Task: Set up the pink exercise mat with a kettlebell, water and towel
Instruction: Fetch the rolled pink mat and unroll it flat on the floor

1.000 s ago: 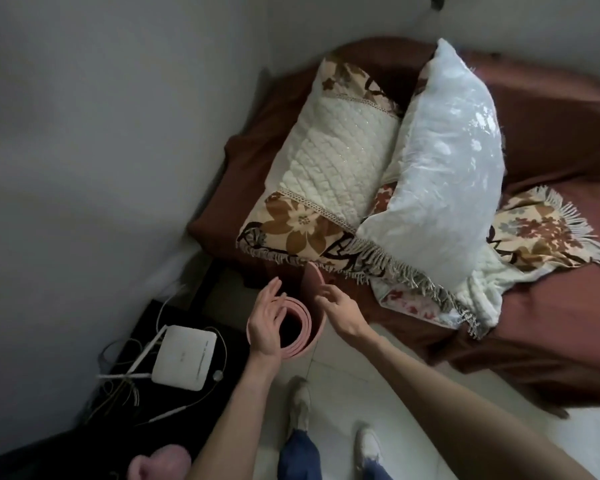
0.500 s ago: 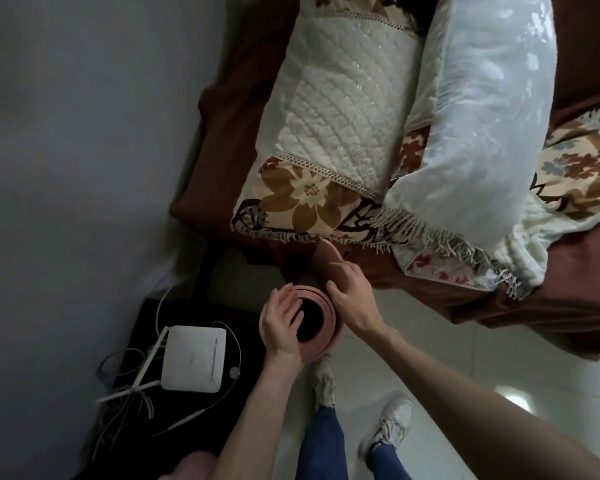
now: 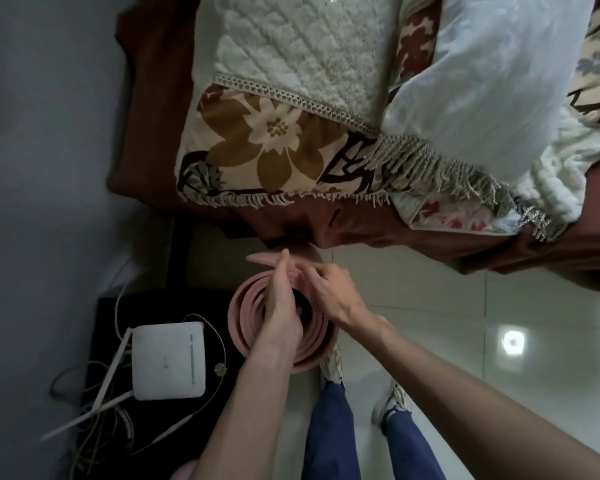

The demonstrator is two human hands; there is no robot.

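Note:
The pink exercise mat (image 3: 248, 322) stands rolled up on end on the floor, seen from above as a loose spiral, between the bed and a black stand. My left hand (image 3: 280, 306) reaches over the roll's top with its fingers on the far rim. My right hand (image 3: 329, 294) grips the rim and the loose outer flap from the right. No kettlebell, water or towel is in view.
A bed with a brown cover (image 3: 146, 109), a floral pillow (image 3: 267, 133) and a white pillow (image 3: 492, 84) lies just beyond the mat. A white router (image 3: 168, 362) with cables sits on the black stand at the left. White floor tiles (image 3: 447, 306) extend right. My shoes (image 3: 331, 363) stand below.
The view has dropped closer to the mat. Both hands have moved from beside the roll onto its top rim and closed on it.

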